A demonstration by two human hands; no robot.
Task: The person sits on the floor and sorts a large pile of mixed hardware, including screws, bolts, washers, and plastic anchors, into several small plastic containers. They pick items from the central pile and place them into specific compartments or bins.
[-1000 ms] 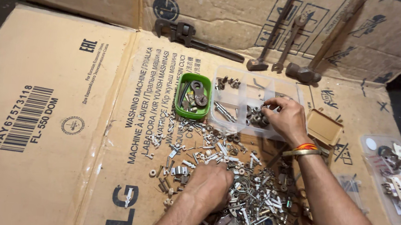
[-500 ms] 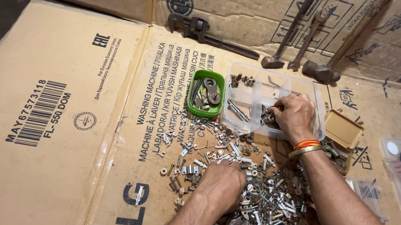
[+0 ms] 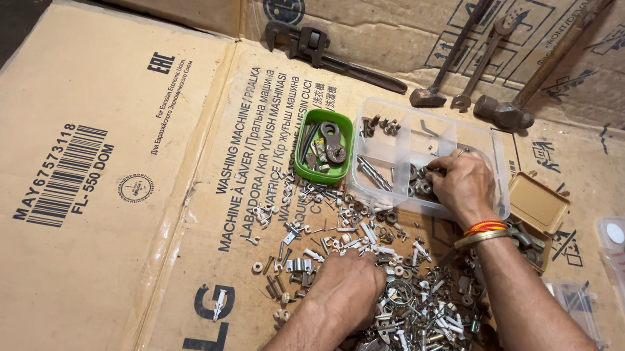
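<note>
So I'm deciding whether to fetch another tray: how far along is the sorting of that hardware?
Early. Done: some nuts and bolts lie in the clear divided tray, a few parts in the green tub. In hand: right hand in a tray compartment, left hand on the loose pile. Left: most of that pile.

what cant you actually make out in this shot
Head view only:
- What the left hand grips: its back hides the fingers in the pile of screws.
- What the right hand pinches in the clear box: fingers cover it.
- The hammer handle's end: cut off by the top edge.
</note>
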